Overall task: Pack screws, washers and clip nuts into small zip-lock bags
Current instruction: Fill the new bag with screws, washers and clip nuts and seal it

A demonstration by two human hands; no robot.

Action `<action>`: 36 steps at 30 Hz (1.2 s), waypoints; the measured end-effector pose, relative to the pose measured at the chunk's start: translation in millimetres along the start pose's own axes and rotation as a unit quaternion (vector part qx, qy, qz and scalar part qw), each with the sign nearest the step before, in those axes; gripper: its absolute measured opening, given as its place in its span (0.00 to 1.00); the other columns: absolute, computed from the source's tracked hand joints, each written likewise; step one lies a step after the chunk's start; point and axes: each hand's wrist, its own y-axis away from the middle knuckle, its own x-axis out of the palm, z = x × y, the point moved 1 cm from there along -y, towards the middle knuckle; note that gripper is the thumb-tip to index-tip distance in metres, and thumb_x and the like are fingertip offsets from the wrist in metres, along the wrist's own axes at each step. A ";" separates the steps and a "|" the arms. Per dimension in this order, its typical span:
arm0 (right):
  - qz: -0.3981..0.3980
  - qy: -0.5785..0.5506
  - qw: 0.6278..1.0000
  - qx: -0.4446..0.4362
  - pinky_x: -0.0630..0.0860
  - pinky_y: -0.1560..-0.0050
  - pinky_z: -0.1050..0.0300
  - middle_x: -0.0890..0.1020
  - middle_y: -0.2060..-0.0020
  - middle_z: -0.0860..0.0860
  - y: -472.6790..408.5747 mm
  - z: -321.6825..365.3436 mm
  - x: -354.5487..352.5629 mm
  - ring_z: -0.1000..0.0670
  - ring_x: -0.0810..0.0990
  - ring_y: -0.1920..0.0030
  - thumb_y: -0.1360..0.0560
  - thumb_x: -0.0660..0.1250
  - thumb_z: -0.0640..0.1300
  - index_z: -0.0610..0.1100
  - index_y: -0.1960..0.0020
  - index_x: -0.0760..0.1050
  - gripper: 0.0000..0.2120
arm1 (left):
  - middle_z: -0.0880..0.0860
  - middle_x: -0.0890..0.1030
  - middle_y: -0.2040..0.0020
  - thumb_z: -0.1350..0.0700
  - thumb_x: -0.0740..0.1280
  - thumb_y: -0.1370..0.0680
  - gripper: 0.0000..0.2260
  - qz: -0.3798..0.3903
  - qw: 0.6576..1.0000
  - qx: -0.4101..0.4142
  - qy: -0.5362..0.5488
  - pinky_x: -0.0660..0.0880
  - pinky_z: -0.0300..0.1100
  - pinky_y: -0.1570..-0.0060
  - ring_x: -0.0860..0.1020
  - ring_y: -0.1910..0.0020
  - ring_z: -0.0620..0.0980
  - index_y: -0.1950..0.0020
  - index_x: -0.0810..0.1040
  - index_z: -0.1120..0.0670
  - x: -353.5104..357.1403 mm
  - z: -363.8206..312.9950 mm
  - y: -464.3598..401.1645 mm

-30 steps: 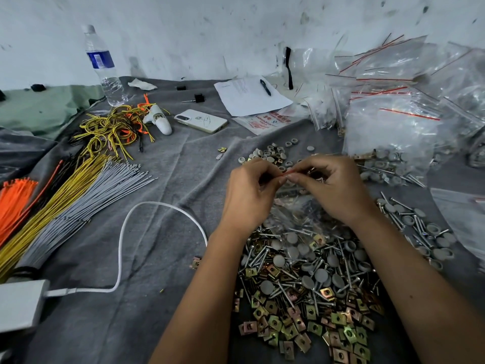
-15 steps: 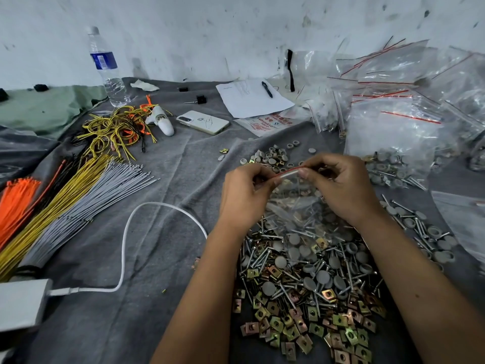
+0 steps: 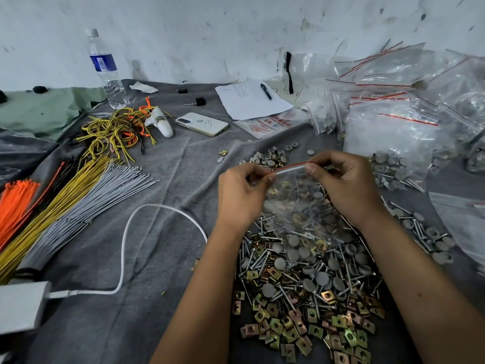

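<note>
A small clear zip-lock bag (image 3: 296, 203) with a red strip along its top hangs between my hands, with clip nuts, screws and grey washers inside. My left hand (image 3: 240, 198) pinches the left end of the strip. My right hand (image 3: 346, 185) pinches the right end. Under the bag lies a heap of screws and grey washers (image 3: 304, 261). Brass-coloured clip nuts (image 3: 301, 329) spread nearer to me. More grey washers (image 3: 270, 156) lie beyond my hands.
Filled and empty zip-lock bags (image 3: 393, 132) pile up at the right. On the grey cloth (image 3: 162, 248) lie cable-tie bundles (image 3: 65, 190), a white cable (image 3: 126, 248), a phone (image 3: 202, 124), a paper with pen (image 3: 249, 99) and a water bottle (image 3: 106, 70).
My hands have drawn apart along the bag's red strip, so more of the strip shows between them. The bag now hangs more spread out.
</note>
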 end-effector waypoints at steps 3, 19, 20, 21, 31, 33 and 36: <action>-0.025 -0.015 0.999 0.016 0.77 0.59 0.67 0.86 0.62 0.56 -1.3 -2.6 -2.7 0.57 0.85 0.60 0.24 0.75 0.40 0.49 0.53 0.83 0.05 | 0.49 0.85 0.62 0.53 0.78 0.24 0.03 -0.012 0.997 -0.042 0.062 0.78 0.47 0.64 0.81 0.64 0.47 0.54 0.87 0.51 -4.7 -0.4 0.3; -0.043 -0.023 0.998 0.035 0.77 0.57 0.65 0.85 0.63 0.57 -3.7 -4.7 -9.3 0.57 0.81 0.61 0.24 0.74 0.41 0.55 0.58 0.83 0.10 | 0.49 0.76 0.72 0.60 0.76 0.24 0.14 -0.007 0.975 -0.075 0.210 0.63 0.39 0.72 0.67 0.74 0.47 0.69 0.85 0.48 -5.1 4.6 -3.2; -0.041 -0.026 0.998 0.039 0.76 0.58 0.65 0.85 0.63 0.57 -3.5 -4.7 -9.5 0.57 0.81 0.61 0.24 0.74 0.40 0.55 0.59 0.83 0.10 | 0.49 0.76 0.72 0.61 0.76 0.24 0.14 -0.008 0.975 -0.073 0.208 0.63 0.40 0.71 0.66 0.73 0.50 0.69 0.85 0.48 -4.6 5.5 -3.4; -0.042 -0.030 0.998 0.044 0.77 0.58 0.65 0.84 0.64 0.56 -3.3 -4.4 -9.9 0.57 0.81 0.62 0.24 0.75 0.40 0.55 0.59 0.84 0.10 | 0.50 0.76 0.72 0.60 0.76 0.24 0.13 -0.010 0.975 -0.069 0.212 0.63 0.41 0.70 0.66 0.72 0.51 0.68 0.85 0.48 -5.0 5.5 -2.7; -0.012 -0.162 0.986 0.021 0.77 0.75 0.57 0.82 0.69 0.50 4.8 36.6 -5.8 0.50 0.78 0.74 0.17 0.65 0.41 0.51 0.53 0.76 0.08 | 0.50 0.70 0.68 0.52 0.70 0.20 0.15 -0.021 0.948 -0.016 0.318 0.66 0.46 0.59 0.65 0.66 0.47 0.67 0.75 0.49 -5.8 -32.4 -3.1; -0.034 -0.167 0.985 0.005 0.73 0.76 0.59 0.82 0.70 0.46 0.2 47.3 -16.7 0.46 0.76 0.78 0.16 0.63 0.41 0.49 0.52 0.74 0.07 | 0.48 0.70 0.70 0.51 0.69 0.19 0.17 -0.003 0.957 -0.002 0.289 0.65 0.41 0.66 0.65 0.69 0.46 0.67 0.75 0.48 0.4 -51.2 -7.0; -0.069 -0.163 0.984 0.000 0.71 0.76 0.61 0.82 0.70 0.44 -32.1 62.2 -46.5 0.45 0.74 0.80 0.17 0.64 0.42 0.48 0.52 0.74 0.06 | 0.49 0.73 0.71 0.52 0.68 0.16 0.16 -0.019 0.962 0.031 0.272 0.68 0.38 0.71 0.68 0.72 0.45 0.64 0.75 0.52 19.2 -90.3 -31.3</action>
